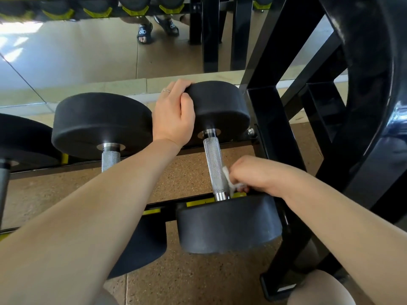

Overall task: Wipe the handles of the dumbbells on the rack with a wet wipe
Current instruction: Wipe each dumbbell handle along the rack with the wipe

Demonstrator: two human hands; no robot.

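My left hand (174, 111) curls over the far end of the dumbbell (220, 111) on the rack (271, 119). My right hand (253, 175) pinches the wipe (229, 179) against its handle (214, 166).

Two dumbbells are laid side by side on the rack (267, 119), the right dumbbell (217, 170) just beside the rack's post and the left dumbbell (103, 126) next to it. The left hand (172, 113) is rested on the far end of the right dumbbell. The wipe (229, 179) is held by the right hand (253, 175) against the right side of the handle, near its close end.
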